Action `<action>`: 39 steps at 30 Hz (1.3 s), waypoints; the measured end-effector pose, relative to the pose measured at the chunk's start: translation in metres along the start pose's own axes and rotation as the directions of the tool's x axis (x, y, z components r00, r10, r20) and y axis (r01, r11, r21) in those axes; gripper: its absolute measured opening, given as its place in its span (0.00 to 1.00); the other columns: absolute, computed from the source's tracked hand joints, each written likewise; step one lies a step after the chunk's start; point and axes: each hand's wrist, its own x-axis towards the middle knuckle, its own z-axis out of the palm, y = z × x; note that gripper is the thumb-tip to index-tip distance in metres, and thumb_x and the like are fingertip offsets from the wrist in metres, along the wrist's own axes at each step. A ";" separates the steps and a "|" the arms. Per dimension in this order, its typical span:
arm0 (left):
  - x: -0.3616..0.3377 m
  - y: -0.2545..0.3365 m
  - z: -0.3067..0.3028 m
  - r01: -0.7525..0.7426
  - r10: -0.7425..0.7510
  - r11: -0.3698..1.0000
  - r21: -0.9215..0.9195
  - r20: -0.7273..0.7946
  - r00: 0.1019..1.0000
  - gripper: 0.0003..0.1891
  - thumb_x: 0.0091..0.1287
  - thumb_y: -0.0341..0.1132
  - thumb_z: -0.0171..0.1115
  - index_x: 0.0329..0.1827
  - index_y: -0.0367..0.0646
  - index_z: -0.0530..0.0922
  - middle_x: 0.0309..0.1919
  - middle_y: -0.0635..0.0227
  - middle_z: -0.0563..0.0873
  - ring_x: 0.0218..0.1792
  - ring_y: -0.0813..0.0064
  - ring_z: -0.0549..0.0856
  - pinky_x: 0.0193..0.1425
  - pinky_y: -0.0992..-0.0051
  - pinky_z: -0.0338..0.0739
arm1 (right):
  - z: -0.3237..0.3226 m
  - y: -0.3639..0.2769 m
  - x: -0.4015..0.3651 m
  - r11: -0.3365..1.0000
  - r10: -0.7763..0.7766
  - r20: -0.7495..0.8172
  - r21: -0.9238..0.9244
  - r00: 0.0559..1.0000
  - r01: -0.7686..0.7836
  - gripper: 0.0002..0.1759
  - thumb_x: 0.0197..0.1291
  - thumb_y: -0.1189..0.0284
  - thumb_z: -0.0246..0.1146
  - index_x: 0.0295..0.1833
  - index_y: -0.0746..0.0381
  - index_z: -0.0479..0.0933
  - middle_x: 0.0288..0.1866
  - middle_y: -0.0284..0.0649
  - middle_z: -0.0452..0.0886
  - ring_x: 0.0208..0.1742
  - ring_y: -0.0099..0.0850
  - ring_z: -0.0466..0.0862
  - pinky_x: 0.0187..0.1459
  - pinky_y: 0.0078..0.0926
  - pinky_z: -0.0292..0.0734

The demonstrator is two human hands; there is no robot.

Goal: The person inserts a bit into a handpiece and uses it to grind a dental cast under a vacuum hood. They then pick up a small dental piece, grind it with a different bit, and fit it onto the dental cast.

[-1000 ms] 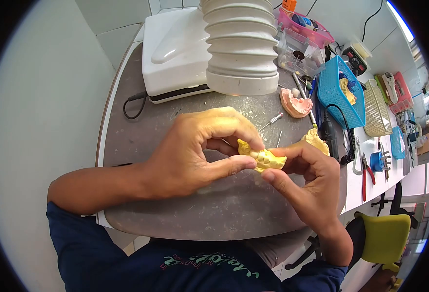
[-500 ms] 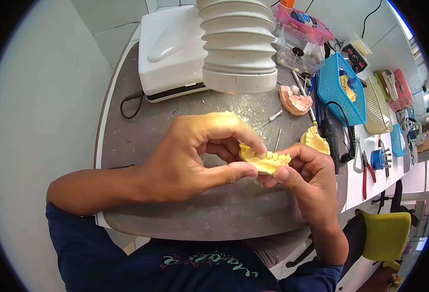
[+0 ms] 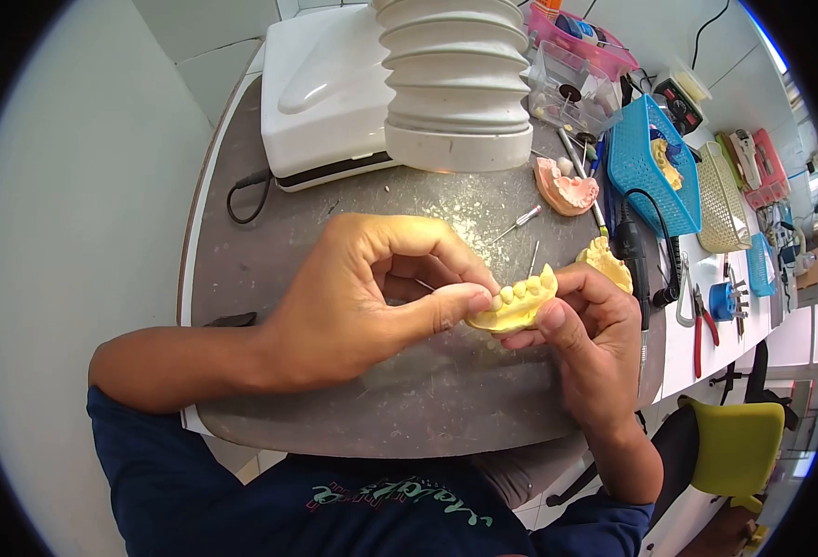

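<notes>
A yellow dental model (image 3: 518,306) with a row of teeth is held between both hands over the grey work mat. My left hand (image 3: 381,297) pinches its left end between thumb and fingers. At its right end, my right hand (image 3: 585,316) grips it, the thumb on the near side. Just beyond the right hand lies another yellow model (image 3: 606,265). A pink model (image 3: 565,188) sits farther back, and a small metal tool (image 3: 519,224) rests among pale crumbs on the mat.
A ribbed white hose (image 3: 458,84) hangs at the top centre beside a white machine (image 3: 325,97). On the right are a blue basket (image 3: 652,176), a black handpiece (image 3: 632,246), red-handled pliers (image 3: 700,334) and a cream basket (image 3: 722,200).
The yellow model has been turned, so its tooth row shows from another side and its right end points up. The left fingers have shifted to its left end.
</notes>
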 end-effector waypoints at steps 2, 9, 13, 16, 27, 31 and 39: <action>0.001 0.003 0.002 0.044 -0.044 0.999 -0.016 -0.008 0.999 0.08 0.64 0.28 0.66 0.42 0.34 0.79 0.42 0.61 0.84 0.43 0.76 0.84 0.45 0.78 0.82 | 0.000 -0.004 0.000 0.999 0.034 0.007 0.036 0.999 -0.034 0.15 0.63 0.70 0.64 0.46 0.72 0.74 0.38 0.45 0.84 0.37 0.27 0.86 0.41 0.20 0.82; 0.001 0.003 0.002 0.115 -0.119 0.987 -0.111 -0.030 0.992 0.07 0.64 0.28 0.66 0.40 0.35 0.77 0.41 0.63 0.83 0.42 0.78 0.84 0.45 0.78 0.82 | 0.006 -0.005 0.000 0.998 0.003 -0.006 -0.059 1.000 -0.004 0.18 0.54 0.81 0.70 0.49 0.71 0.73 0.41 0.46 0.84 0.42 0.27 0.85 0.46 0.20 0.83; 0.001 0.000 0.002 0.181 -0.186 0.962 -0.207 -0.005 0.983 0.08 0.64 0.28 0.65 0.41 0.35 0.76 0.42 0.63 0.82 0.42 0.78 0.83 0.45 0.78 0.83 | 0.008 -0.005 0.001 0.998 0.007 -0.005 -0.063 1.000 -0.008 0.18 0.54 0.81 0.70 0.49 0.71 0.73 0.41 0.45 0.83 0.42 0.26 0.85 0.46 0.20 0.83; 0.001 0.000 0.002 0.189 -0.191 0.960 -0.204 0.009 0.981 0.08 0.64 0.28 0.65 0.41 0.35 0.75 0.43 0.64 0.81 0.43 0.78 0.83 0.45 0.78 0.83 | 0.008 -0.004 0.001 0.999 0.030 -0.005 -0.041 1.000 -0.030 0.18 0.53 0.81 0.69 0.49 0.71 0.73 0.42 0.45 0.83 0.42 0.26 0.85 0.45 0.20 0.83; 0.001 0.003 -0.001 0.199 -0.193 0.968 -0.150 0.057 0.980 0.09 0.64 0.29 0.65 0.41 0.35 0.75 0.44 0.64 0.81 0.45 0.78 0.82 0.50 0.77 0.83 | 0.007 -0.006 0.000 0.999 0.034 0.014 -0.032 0.999 -0.033 0.19 0.54 0.82 0.69 0.51 0.72 0.73 0.42 0.46 0.83 0.44 0.27 0.85 0.47 0.21 0.82; 0.002 -0.001 0.001 0.193 -0.188 0.953 -0.232 0.042 0.981 0.10 0.65 0.30 0.64 0.43 0.33 0.76 0.44 0.63 0.81 0.47 0.77 0.82 0.51 0.75 0.83 | 0.006 -0.006 0.000 0.998 0.050 0.002 -0.035 0.999 -0.050 0.20 0.54 0.82 0.69 0.52 0.73 0.73 0.42 0.46 0.83 0.44 0.27 0.85 0.47 0.21 0.83; 0.002 -0.001 -0.001 0.257 -0.244 0.946 -0.197 0.091 0.966 0.10 0.66 0.31 0.63 0.43 0.33 0.77 0.44 0.63 0.81 0.47 0.77 0.82 0.50 0.75 0.83 | 0.006 -0.006 0.000 0.998 0.058 0.016 -0.036 0.998 -0.058 0.20 0.54 0.82 0.69 0.52 0.73 0.73 0.42 0.46 0.83 0.43 0.26 0.85 0.45 0.20 0.82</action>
